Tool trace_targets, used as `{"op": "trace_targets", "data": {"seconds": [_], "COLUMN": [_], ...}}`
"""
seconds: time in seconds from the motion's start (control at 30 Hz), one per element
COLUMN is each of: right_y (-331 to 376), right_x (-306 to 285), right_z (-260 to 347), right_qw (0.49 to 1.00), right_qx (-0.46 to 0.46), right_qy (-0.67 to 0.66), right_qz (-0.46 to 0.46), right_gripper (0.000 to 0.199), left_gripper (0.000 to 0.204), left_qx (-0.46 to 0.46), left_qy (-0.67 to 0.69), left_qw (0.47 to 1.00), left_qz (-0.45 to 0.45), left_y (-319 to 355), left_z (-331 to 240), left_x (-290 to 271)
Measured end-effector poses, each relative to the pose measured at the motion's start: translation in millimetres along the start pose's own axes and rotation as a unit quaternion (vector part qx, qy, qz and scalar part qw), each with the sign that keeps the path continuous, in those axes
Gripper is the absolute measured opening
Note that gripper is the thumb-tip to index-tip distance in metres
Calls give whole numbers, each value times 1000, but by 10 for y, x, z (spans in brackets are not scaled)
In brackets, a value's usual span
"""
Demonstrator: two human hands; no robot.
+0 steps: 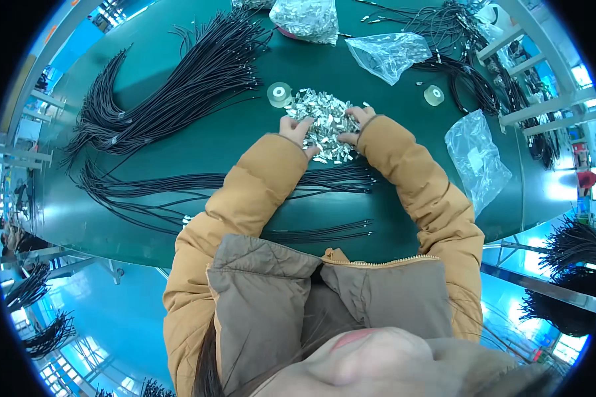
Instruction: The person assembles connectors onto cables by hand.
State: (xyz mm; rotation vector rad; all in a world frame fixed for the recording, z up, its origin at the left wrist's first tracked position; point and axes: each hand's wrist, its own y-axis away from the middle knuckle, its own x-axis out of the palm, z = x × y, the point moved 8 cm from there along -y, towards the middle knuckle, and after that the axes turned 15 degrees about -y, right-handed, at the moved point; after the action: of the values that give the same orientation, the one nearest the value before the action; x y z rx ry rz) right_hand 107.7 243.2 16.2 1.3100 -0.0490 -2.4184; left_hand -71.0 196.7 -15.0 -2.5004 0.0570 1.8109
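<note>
A heap of small silvery-white connector-like pieces (324, 122) lies on the green table, with my hands at either side of it. My left hand (298, 134) touches the heap's left edge, its thumb and fingers apart. On the opposite side, my right hand (356, 124) rests against the pieces with fingers spread and slightly bent. I see nothing gripped in either hand. Close to the heap's upper left stands a roll of clear tape (279, 94). Thin black cables (324, 177) lie just below the heap, their tips toward the right.
A large bundle of black cables (185, 79) covers the table's left. Filled plastic bag (306, 20) and crumpled clear bag (389, 54) lie at the back. Rightward are another tape roll (434, 95), a flat clear bag (477, 159), coiled cables (473, 86) and a metal rack (543, 109).
</note>
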Motion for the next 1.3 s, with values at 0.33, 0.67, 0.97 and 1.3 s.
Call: {"op": "trace_targets", "data": {"seconds": [0.33,0.67,0.97,1.3], "right_y": [-372,1067,1399,530], "right_x": [-69,584,580,22], "right_z": [-430,650,719,82], "right_qw": [990,954,930,956], "right_qx": [-99,-296,-341,-190], "right_qy": [31,-36,43,97], "right_qz": [-97,-8,-130,-201], "right_gripper": [41,12,11,21], "left_gripper": [36,18,23,28], "left_qx": [1,-54,28,66], "left_qy": [-47,-43,-171,-289], "left_qw": [995,989,979,952], "left_qz": [-88,-134,-104,72], "left_y": [65,1657,1934,1523], "left_z": [354,1243,807,408], "left_x": [-493,-641,-565,-264]}}
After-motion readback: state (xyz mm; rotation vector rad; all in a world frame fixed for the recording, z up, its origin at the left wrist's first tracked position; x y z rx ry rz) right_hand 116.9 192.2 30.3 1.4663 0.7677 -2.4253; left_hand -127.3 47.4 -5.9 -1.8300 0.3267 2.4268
